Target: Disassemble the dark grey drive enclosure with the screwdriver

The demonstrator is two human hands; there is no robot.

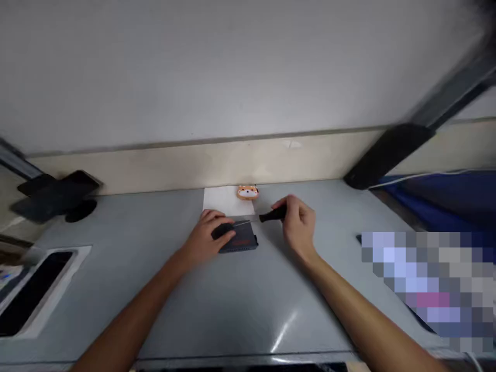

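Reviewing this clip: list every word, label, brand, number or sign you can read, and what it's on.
No text is readable.
Dark box at the left hand: reddish marking, too blurred to read.
Orange case: a cartoon animal face, no legible lettering.
Patch at far right: pixelated, nothing legible.

orange animal-faced case (pixel 248 192) near wall (pixel 217 82)

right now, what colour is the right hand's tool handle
The handle is black; head view shows it.
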